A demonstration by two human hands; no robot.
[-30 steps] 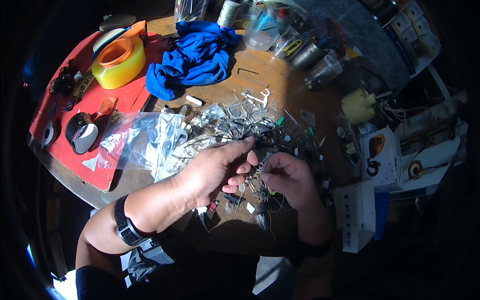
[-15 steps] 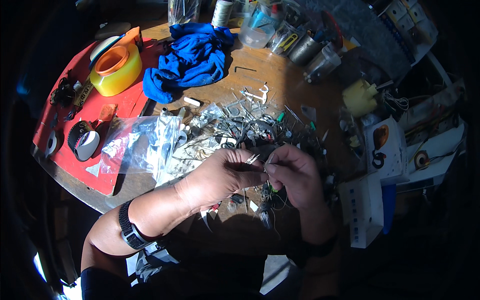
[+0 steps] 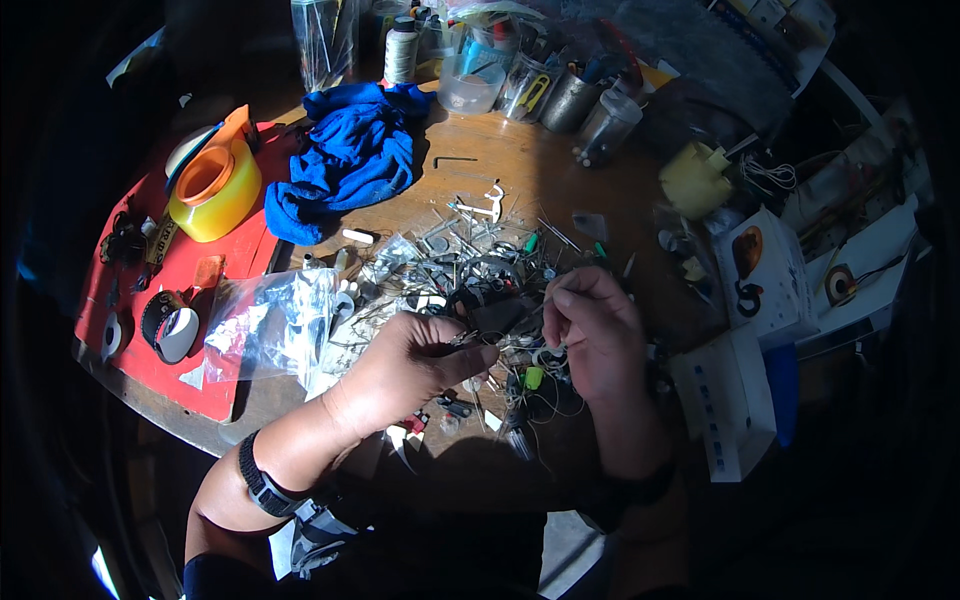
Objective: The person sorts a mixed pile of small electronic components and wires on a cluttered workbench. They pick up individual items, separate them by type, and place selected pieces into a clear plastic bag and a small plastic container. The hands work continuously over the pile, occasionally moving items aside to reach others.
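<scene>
My head view takes in a brown wooden table (image 3: 495, 150), brightly sunlit across the middle and in deep shade to the right and along the near edge. The room around it falls off into dark. A red board (image 3: 215, 395) covers the left part of the table, and containers crowd its far edge.

I count one crumpled blue cloth (image 3: 355, 150), one spool of thread (image 3: 401, 55), one metal cup (image 3: 568, 104), one black hex key (image 3: 455, 160), and one yellow-and-orange tape dispenser (image 3: 235, 200) on the board. One clear plastic bag (image 3: 270, 320) overlaps the board's right edge. The heap of small parts (image 3: 470, 265) in the middle is too tangled for me to count, though I pick out two dark green pieces (image 3: 531, 243) and one yellow-green piece (image 3: 533, 378).

The small thin item (image 3: 463, 339) sits at the left hand's fingertips, over the near side of the heap; it looks slender and grayish, its exact shape too small for me to read. My left hand (image 3: 405, 365) has thumb and fingers pinched on it. My right hand (image 3: 605, 330) is just apart from the left, fingers curled, thumb close to the index finger; I cannot tell whether they grip anything.
</scene>
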